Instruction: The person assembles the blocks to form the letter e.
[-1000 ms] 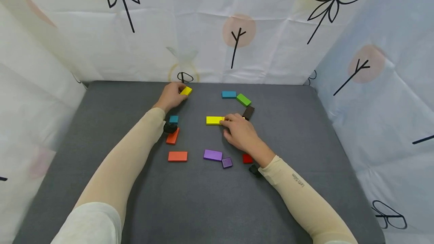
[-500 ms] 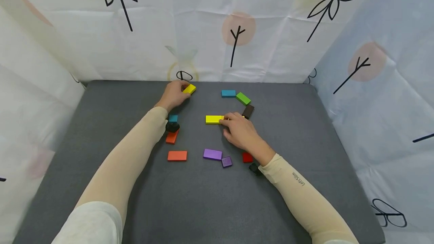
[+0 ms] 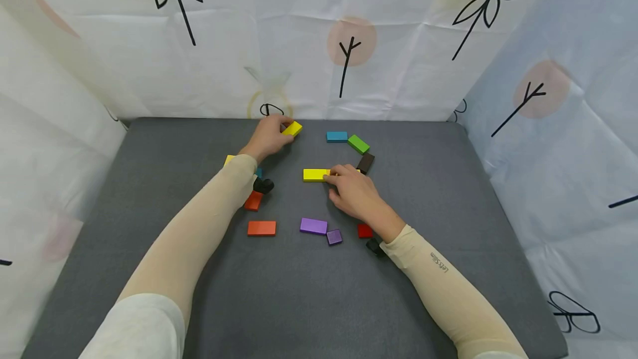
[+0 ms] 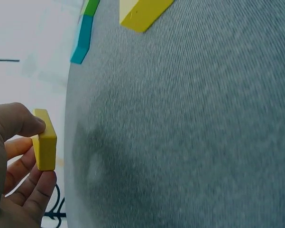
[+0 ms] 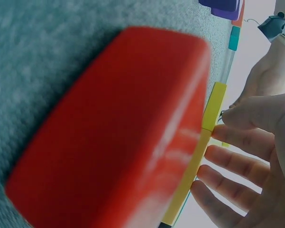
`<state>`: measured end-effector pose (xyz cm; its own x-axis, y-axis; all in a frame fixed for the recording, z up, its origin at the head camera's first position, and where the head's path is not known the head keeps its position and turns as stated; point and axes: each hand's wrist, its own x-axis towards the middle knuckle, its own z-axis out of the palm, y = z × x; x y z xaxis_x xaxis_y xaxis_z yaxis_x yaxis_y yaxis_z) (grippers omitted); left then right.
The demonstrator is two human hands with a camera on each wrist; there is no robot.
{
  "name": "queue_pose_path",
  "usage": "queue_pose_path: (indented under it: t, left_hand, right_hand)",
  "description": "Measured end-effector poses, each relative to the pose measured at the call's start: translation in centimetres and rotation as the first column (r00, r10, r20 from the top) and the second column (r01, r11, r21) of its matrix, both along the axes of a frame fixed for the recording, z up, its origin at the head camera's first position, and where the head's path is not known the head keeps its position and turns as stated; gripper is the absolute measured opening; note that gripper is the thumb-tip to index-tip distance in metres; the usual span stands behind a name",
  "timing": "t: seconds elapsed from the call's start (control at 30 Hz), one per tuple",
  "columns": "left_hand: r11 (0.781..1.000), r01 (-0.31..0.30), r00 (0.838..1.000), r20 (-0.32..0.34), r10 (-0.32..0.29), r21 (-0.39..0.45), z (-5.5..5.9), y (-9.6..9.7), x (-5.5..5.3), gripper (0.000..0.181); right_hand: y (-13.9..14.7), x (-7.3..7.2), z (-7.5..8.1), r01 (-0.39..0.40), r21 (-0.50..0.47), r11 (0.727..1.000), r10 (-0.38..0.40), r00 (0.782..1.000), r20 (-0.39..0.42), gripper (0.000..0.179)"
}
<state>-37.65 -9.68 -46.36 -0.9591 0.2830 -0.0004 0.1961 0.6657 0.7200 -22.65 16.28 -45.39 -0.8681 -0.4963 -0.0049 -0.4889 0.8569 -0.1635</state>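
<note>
My left hand (image 3: pixel 268 136) pinches a yellow block (image 3: pixel 293 129) at the table's far edge. In the left wrist view the thumb lies along one side of that yellow block (image 4: pixel 46 145) and the fingertips are on the other. My right hand (image 3: pixel 354 190) rests over the row of yellow blocks (image 3: pixel 314 175) at mid-table, covering much of its right part. Seen from the right wrist, its fingers (image 5: pixel 237 166) are nearly straight, with tips at the side of the yellow blocks (image 5: pixel 213 107). A brown block (image 3: pixel 366 163) stands just beyond that hand.
Blue (image 3: pixel 336 137) and green blocks (image 3: pixel 359 144) lie at the back. Nearer are two orange blocks (image 3: pixel 261 228), two purple blocks (image 3: pixel 313 226) and a red block (image 3: pixel 365 230) beside the right wrist. Another yellow block (image 3: pixel 229 159) and a teal block (image 3: pixel 258 173) show partly behind the left forearm.
My left hand has moved right along the far edge with the yellow block, toward the blue block. A yellow block behind that forearm has come into view. The right hand has stayed put.
</note>
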Motion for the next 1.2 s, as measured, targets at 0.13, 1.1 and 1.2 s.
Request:
queue_pose_path:
  t: [0.13,1.1,1.2]
  left_hand:
    - [1.0,0.025,1.0,-0.007,-0.025,-0.007,0.0,0.9,-0.1,0.049]
    - [0.996,0.082,0.996,0.036,-0.08,-0.044,-0.9,5.7,0.4,0.044]
    - [0.995,0.083,0.996,0.029,-0.081,-0.062,-1.0,6.0,0.4,0.044]
  right_hand:
    - [0.0,-0.1,-0.1,-0.004,0.0,1.0,0.004,1.0,-0.007,0.039]
    - [-0.2,0.0,0.0,0.015,0.037,0.999,-0.015,1.0,-0.008,0.04]
    - [-0.1,0.0,0.0,0.015,0.034,0.999,-0.015,1.0,-0.009,0.04]
